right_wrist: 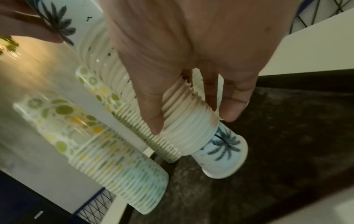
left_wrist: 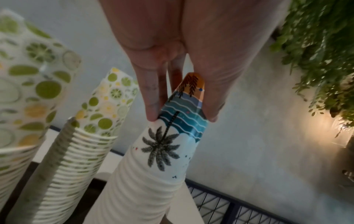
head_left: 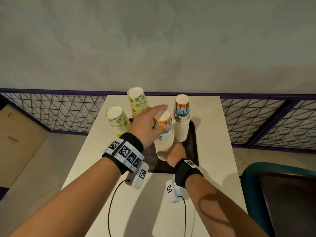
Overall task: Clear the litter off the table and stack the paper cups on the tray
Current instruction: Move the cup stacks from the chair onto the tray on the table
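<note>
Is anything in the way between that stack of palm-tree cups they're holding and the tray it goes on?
Nothing visible is. The left hand grips the top of the palm-tree cup stack and the right hand its lower part; its bottom cup is right at the bare dark tray. The other stacks stand beside it.

Grey mottled plaster wall fills the 12 o'clock half of the head view. Below it, a black wire-mesh fence panel with a dark purple frame runs 9 to 3 o'clock, continuing as mesh on the right. Teal-rimmed chair with a black seat at 4 o'clock. Tan cardboard-coloured box at 9 o'clock, on pale floor tiles. Left wrist view: green leafy hanging plant at 2 o'clock, with a warm glowing lamp at 3 o'clock just below it; lamp shape too blurred to tell.
</note>
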`<state>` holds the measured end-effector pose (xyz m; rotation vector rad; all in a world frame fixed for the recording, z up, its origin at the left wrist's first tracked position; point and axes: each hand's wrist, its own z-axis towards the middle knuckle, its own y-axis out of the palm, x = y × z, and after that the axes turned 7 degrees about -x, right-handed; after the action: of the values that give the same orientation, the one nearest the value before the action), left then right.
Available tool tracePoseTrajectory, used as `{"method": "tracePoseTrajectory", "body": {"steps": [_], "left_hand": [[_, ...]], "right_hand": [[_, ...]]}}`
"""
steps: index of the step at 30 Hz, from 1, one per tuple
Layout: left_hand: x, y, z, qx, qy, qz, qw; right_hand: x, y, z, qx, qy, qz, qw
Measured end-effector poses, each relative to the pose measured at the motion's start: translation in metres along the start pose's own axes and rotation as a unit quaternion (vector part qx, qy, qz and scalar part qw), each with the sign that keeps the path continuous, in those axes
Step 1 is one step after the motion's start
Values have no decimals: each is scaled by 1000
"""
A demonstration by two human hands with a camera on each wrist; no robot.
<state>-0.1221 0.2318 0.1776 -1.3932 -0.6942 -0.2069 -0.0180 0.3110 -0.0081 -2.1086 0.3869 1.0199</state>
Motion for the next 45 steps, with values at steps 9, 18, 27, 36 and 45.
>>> {"method": "tracePoseTrajectory", "body": {"steps": [9, 18, 27, 36, 45], "left_hand": [[-27, 37, 2, -50, 0, -17, 999], [-19, 31, 5, -34, -68, -69, 995], [-7, 46, 13, -47, -112, -121, 985], [-14, 47, 8, -38, -92, -102, 990], [-17, 48, 16, -28, -71, -107, 991]], "right_hand": [[33, 5, 10, -58, 21, -22, 998], [-2, -93, -17, 108, -34, 28, 993], [-90, -150, 8, 91, -142, 12, 986], [-92, -134, 29, 73, -153, -44, 985], [-83, -140, 18, 74, -150, -104, 980]]}}
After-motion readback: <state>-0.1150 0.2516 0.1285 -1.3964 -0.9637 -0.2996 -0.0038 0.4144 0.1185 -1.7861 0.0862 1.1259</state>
